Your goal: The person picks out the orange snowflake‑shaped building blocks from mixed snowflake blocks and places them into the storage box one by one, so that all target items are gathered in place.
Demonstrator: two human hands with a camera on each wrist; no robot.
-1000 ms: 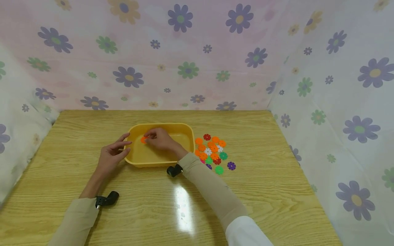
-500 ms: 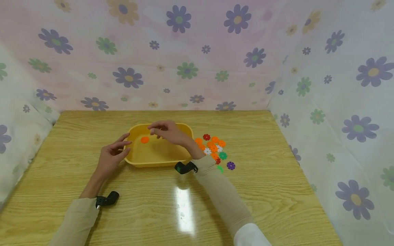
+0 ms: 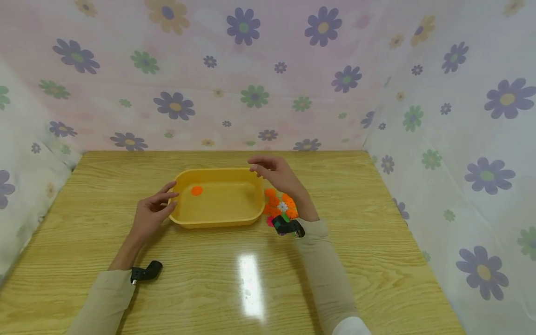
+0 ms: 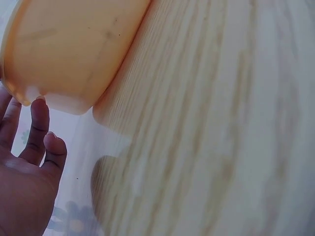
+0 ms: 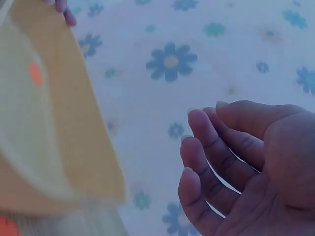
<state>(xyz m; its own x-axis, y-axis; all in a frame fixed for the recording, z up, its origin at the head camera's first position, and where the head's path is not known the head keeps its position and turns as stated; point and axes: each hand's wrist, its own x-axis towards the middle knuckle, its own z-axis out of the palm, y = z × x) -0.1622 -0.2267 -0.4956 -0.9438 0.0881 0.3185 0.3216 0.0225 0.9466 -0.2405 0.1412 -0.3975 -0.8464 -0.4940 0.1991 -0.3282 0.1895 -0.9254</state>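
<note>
A yellow plastic tray (image 3: 217,223) stands on the wooden table, with an orange flower-shaped disc (image 3: 197,190) lying flat inside near its left end. At the tray's left rim is my left hand (image 3: 150,211), its relaxed fingers touching the edge; the left wrist view shows fingertips (image 4: 39,105) against the tray's outer side. My right hand (image 3: 281,177) hovers over the far right corner of the tray. In the right wrist view its fingers are loosely bent, with nothing between them and the thumb. Several orange flower discs (image 3: 289,201) lie to the tray's right, partly hidden by the right wrist.
Among the loose discs are a white one (image 3: 282,206) and a pink one (image 3: 270,221). A black camera (image 3: 288,225) sits on the right wrist, another camera (image 3: 146,271) on the left. Flower-patterned cloth (image 3: 255,95) walls the table at the back and sides.
My right hand has let go of the orange disc inside the tray, risen, and moved right to above the tray's far right corner. The left hand has stayed at the left rim.
</note>
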